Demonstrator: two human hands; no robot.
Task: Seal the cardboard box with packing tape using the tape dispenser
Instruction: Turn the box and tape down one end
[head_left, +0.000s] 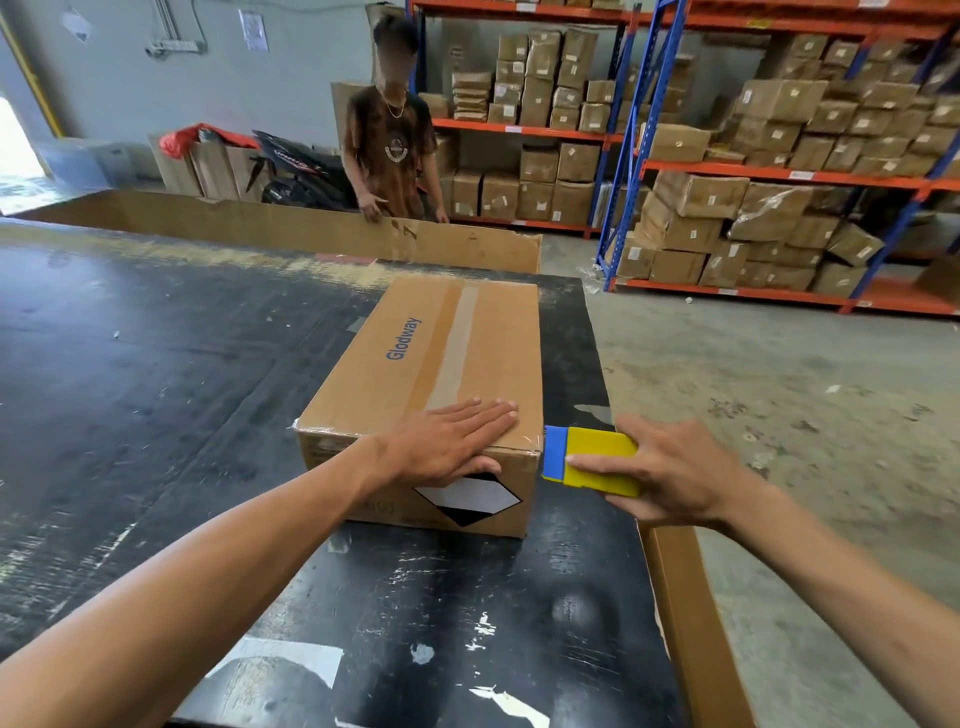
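Observation:
A brown cardboard box printed "Glodway" lies on the black table, with a strip of clear tape along its top seam. My left hand rests flat on the box's near top edge, fingers spread, thumb over the front face. My right hand grips a yellow and blue tape dispenser. The dispenser's blue end touches the box's near right corner, where clear tape wraps the edge.
A person stands beyond the table's far side behind a long cardboard sheet. Orange and blue shelving stacked with cartons fills the right. Cardboard lines the table's right edge above the concrete floor. A motorbike is parked at the back.

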